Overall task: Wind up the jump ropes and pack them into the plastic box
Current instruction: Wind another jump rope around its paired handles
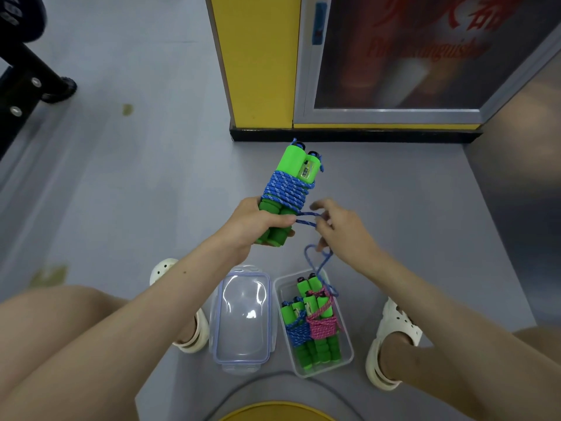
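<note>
My left hand (258, 221) grips the foam ends of two green handles (291, 168) held side by side, with blue rope (285, 189) wound round their middle. My right hand (337, 227) pinches the loose blue rope just right of the handles; a short loop of it (318, 262) hangs below that hand. On the floor between my feet stands the clear plastic box (349, 354), holding wound ropes: a blue bundle (299, 331) and a pink bundle (323, 326) on green handles. The hanging loop reaches down over the box.
The box's clear lid (243, 317) lies on the floor left of the box. White clogs (391, 338) flank both. A yellow pillar (258, 62) and a glass cabinet door (394, 56) stand ahead; a black stand (33, 77) is at far left.
</note>
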`<state>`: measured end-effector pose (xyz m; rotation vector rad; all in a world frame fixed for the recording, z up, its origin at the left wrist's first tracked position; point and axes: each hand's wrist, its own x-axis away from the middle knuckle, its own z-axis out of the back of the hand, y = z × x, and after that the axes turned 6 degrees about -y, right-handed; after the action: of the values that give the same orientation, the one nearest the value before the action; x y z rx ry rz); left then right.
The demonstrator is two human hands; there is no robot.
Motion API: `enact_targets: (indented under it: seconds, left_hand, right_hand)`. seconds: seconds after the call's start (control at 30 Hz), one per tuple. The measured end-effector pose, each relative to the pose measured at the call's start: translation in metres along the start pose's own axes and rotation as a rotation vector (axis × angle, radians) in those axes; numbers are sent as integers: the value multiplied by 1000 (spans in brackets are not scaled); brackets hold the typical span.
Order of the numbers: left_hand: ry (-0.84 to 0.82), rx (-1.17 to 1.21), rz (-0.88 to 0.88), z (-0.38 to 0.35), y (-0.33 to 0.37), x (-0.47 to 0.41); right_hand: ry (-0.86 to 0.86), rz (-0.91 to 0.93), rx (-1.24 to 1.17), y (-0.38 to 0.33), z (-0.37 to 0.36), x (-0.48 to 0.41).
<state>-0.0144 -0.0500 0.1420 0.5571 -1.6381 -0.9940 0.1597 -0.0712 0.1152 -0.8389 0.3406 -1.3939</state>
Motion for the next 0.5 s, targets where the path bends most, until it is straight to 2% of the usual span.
enact_targets:
  seconds: [0.03, 0.1, 0.17, 0.2, 0.5]
  left_hand:
    - [-9, -1, -2, 0, 1, 1]
    - [-7, -21, -8, 0, 1, 2]
    - [23, -64, -17, 3, 2, 2]
    - [43, -85, -20, 6, 2, 2]
    - [252, -120, -51, 40, -1, 7]
  right_hand:
    - [1, 10, 22, 0, -1, -1]
    - [-10, 18, 221, 5, -3, -4]
    - [-47, -24, 437, 14, -5, -6]
    - [-76, -60, 462, 19, -5, -7]
    - [-186, -296, 319, 65, 6, -3]
